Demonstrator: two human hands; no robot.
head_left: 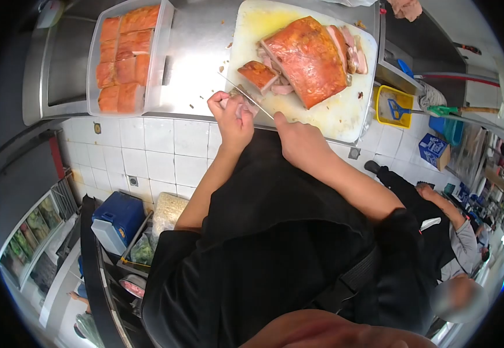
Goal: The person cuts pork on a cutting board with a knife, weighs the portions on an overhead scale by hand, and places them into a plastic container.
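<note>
My right hand (297,138) is wrapped round the handle of a knife (252,100), whose thin blade points up and left over the near left edge of the white cutting board (316,123). Beside the blade, my left hand (234,124) is closed on a pale, crumpled cloth (237,108). Farther in on the board lies a large slab of orange-brown skinned meat (310,58), with pale slices at its right end. A smaller cut piece (258,74) rests left of the slab, near the blade.
A clear plastic tub (91,69) with rows of orange-skinned pieces stands at the left on the steel counter (191,52). Beyond the board's right side are a yellow bucket (405,120) and long handles. A co-worker (403,191) is at the lower right.
</note>
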